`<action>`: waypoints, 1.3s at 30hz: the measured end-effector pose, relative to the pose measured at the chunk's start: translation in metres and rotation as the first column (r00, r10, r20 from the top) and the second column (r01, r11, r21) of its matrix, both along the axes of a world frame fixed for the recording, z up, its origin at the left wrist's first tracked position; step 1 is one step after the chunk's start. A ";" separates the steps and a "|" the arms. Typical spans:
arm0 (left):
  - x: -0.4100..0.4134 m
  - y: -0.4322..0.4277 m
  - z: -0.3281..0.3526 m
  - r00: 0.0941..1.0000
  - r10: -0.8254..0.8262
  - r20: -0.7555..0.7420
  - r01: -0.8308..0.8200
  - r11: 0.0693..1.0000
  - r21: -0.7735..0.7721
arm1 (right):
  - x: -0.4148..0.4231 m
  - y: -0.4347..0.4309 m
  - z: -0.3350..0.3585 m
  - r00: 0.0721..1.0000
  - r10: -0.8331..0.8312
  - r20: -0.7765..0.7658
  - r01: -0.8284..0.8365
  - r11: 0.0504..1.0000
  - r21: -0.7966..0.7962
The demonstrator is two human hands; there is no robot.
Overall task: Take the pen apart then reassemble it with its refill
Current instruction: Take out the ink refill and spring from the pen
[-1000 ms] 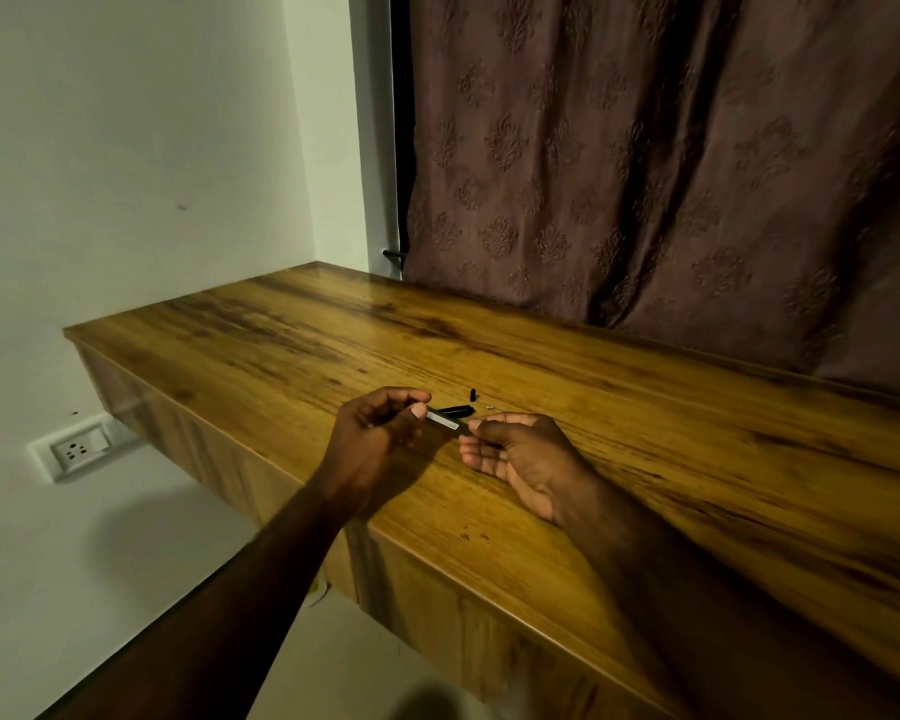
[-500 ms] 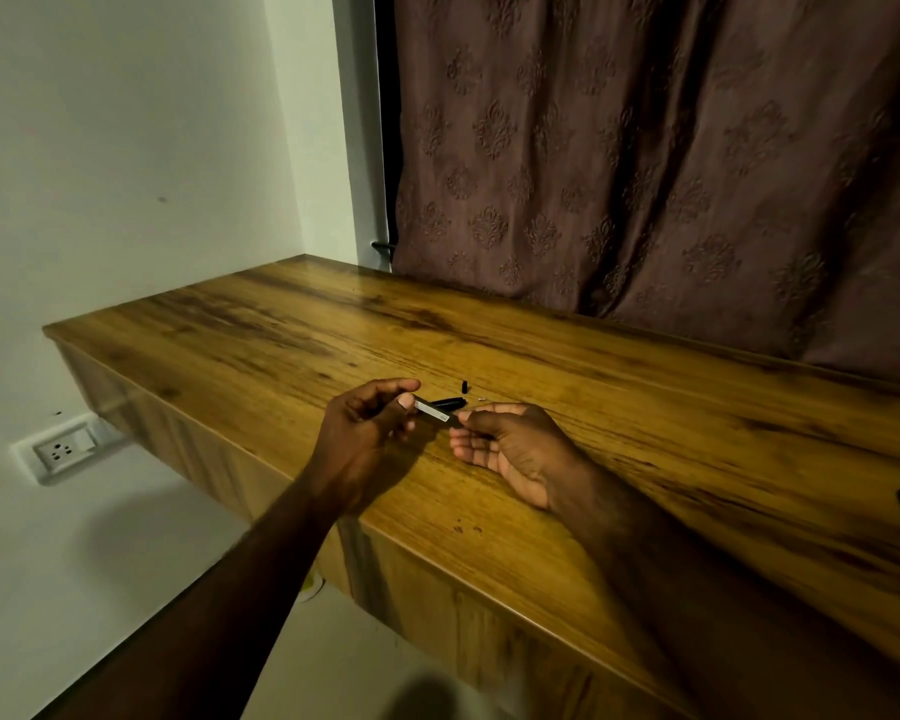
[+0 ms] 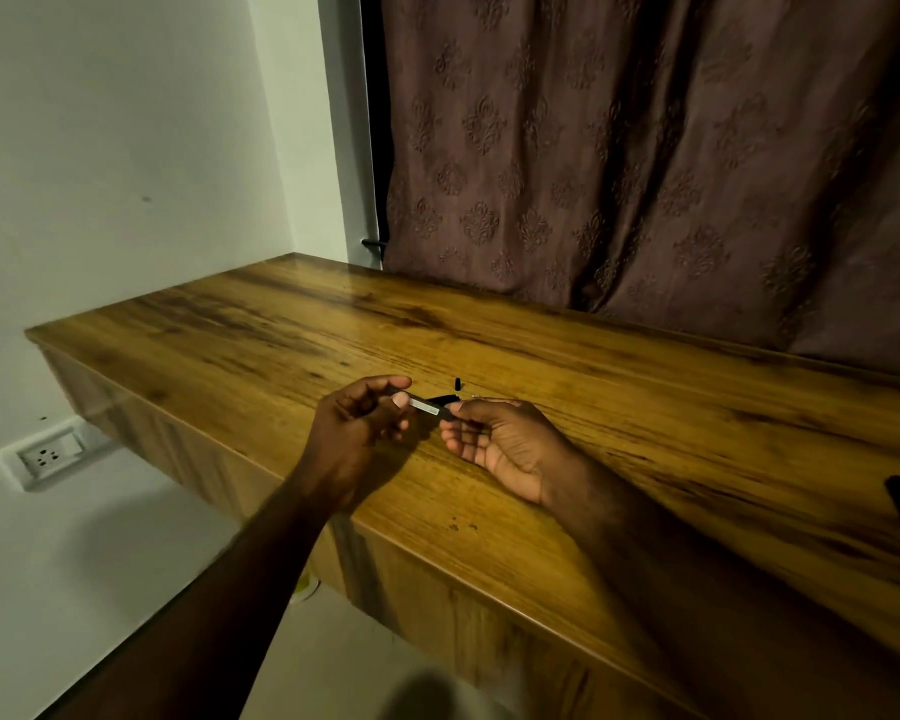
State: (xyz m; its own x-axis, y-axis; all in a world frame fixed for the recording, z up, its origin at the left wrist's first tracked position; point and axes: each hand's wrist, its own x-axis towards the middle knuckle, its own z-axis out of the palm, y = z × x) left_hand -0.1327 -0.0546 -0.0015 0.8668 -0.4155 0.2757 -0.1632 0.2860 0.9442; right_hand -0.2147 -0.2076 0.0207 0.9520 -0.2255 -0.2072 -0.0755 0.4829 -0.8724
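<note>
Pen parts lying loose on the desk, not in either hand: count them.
2, possibly more. A small black piece lies just beyond the hands, and a thin part lies by the right hand. A black part behind the held piece may rest there too.

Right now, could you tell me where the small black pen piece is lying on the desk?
In the head view, the small black piece lies on the wooden desk just beyond both hands, slightly nearer the right hand.

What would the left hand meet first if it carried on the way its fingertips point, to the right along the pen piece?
Probably the right hand, whose fingertips pinch the other end of the pale pen piece that the left hand holds. The small black part lies farther back, seemingly off that line.
</note>
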 end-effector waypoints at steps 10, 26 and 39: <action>-0.004 -0.001 0.001 1.000 0.019 0.010 -0.018 0.999 -0.039 | 0.001 -0.001 -0.002 1.000 0.013 0.017 -0.013 1.000 0.000; 0.000 0.000 -0.001 0.999 0.025 0.045 -0.026 1.000 0.012 | 0.001 0.000 -0.003 0.999 0.013 0.035 -0.012 0.999 -0.039; 0.001 0.000 -0.001 0.997 0.025 -0.073 -0.026 1.000 -0.011 | -0.001 -0.003 -0.004 0.998 0.011 0.065 -0.010 1.000 -0.015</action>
State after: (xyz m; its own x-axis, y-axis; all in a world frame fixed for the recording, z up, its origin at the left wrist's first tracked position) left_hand -0.1315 -0.0549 -0.0029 0.8949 -0.3903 0.2165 -0.1017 0.2942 0.9503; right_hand -0.2153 -0.2111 0.0165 0.9655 -0.2182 -0.1418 -0.0234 0.4697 -0.8825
